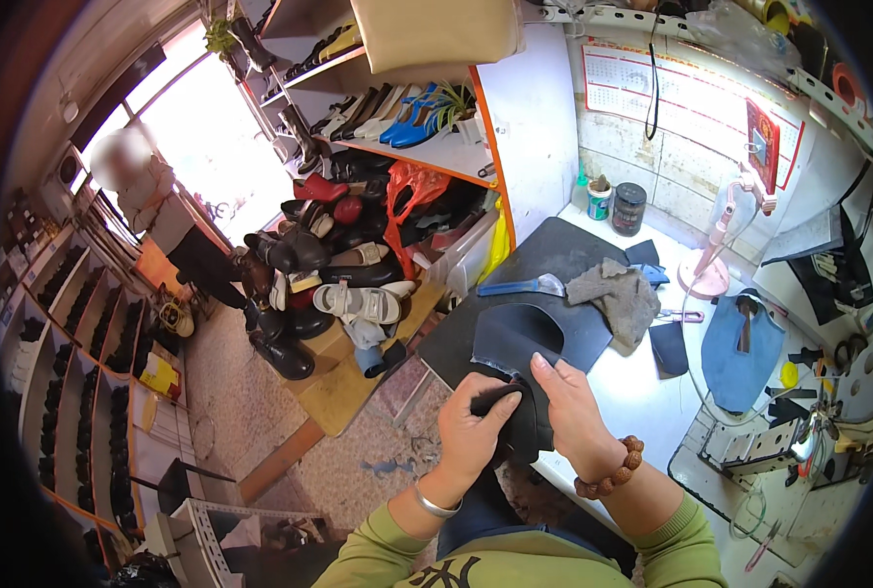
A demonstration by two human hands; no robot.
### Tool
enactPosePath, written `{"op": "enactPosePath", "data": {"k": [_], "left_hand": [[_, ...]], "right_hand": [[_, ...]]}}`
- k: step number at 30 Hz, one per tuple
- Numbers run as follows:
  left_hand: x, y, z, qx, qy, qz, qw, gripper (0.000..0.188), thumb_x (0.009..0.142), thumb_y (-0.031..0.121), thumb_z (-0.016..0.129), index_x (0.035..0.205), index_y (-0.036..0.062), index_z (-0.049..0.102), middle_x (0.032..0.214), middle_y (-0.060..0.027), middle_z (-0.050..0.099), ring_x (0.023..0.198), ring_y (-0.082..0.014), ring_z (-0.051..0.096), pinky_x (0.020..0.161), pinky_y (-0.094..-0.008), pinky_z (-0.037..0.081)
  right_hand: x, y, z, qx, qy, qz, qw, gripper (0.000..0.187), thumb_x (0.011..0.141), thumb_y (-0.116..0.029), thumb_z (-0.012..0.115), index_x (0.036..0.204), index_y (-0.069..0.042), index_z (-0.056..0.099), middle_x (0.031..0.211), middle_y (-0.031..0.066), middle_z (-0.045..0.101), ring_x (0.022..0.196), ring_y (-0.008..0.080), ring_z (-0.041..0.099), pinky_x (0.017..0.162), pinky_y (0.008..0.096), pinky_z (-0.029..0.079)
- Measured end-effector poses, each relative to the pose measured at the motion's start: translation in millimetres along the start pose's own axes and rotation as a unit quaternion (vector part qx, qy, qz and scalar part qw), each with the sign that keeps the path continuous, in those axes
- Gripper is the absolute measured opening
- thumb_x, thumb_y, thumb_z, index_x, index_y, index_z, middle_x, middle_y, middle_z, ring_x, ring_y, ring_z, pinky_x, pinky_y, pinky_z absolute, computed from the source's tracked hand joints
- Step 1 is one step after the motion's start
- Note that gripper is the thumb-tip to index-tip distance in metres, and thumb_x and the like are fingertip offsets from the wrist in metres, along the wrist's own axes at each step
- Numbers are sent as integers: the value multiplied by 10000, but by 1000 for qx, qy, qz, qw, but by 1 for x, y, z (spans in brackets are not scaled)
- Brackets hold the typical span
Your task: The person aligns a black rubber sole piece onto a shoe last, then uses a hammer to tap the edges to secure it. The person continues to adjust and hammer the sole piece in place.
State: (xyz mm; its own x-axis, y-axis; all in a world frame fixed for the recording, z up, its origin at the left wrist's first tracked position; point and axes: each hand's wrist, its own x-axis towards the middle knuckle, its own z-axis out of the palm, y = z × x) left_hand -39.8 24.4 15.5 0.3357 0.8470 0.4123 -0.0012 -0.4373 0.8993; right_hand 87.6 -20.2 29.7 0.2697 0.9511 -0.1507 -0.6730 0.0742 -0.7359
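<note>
Material (527,431), black and flexible, sits gripped between the left hand (471,423) and the right hand (576,416) at the near edge of the surface (642,412). Beyond, a blue-handled tool (515,288) lies beside a grey cloth (618,296).

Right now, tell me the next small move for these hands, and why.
I would probably lay the black piece flatter on the dark mat: the left hand and right hand both grip it at the mat's near edge, where it looks folded, and the mat could support it.
</note>
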Motion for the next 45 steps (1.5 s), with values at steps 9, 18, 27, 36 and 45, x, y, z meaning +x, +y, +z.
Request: {"op": "enactPosePath", "data": {"k": [9, 18, 27, 36, 45], "left_hand": [[6, 4, 0, -222, -8, -171, 960, 123, 854, 63, 712, 948, 25, 641, 880, 12, 643, 796, -67, 587, 745, -228, 481], [13, 1, -7, -238, -19, -178, 955, 144, 844, 59, 721, 947, 13, 633, 886, -8, 644, 799, -81, 594, 740, -233, 486], [14, -3, -9, -239, -28, -185, 953, 154, 815, 33, 742, 909, 31, 619, 850, -11, 641, 726, -80, 590, 639, -221, 483], [15, -6, -6, -231, -22, -187, 954, 171, 810, 45, 751, 905, 46, 610, 833, -9, 638, 699, -67, 577, 609, -206, 466], [9, -13, -6, -250, 7, -183, 951, 163, 834, 50, 730, 923, 48, 593, 818, 11, 602, 721, -55, 536, 664, -214, 452]], "right_hand": [[0, -1, 2, -40, -5, -7, 999, 270, 1006, -279, 523, 994, -21, 604, 901, 0, 615, 771, 57, 543, 666, 221, 472], [-1, -15, -19, -168, -65, -17, 984, 49, 879, -35, 604, 883, 3, 634, 827, -30, 538, 738, 44, 479, 650, 198, 408], [0, -13, -24, -262, -73, -73, 959, 22, 843, 10, 585, 859, 24, 586, 807, -26, 501, 760, 54, 462, 652, 218, 392], [-3, -4, -20, -234, -43, -16, 971, 137, 833, -4, 604, 770, -3, 483, 733, -47, 409, 689, 32, 397, 572, 227, 356], [-6, 13, -15, -376, 20, -138, 916, 337, 823, -67, 709, 659, 30, 431, 664, 12, 370, 608, 83, 361, 515, 290, 317]]}}
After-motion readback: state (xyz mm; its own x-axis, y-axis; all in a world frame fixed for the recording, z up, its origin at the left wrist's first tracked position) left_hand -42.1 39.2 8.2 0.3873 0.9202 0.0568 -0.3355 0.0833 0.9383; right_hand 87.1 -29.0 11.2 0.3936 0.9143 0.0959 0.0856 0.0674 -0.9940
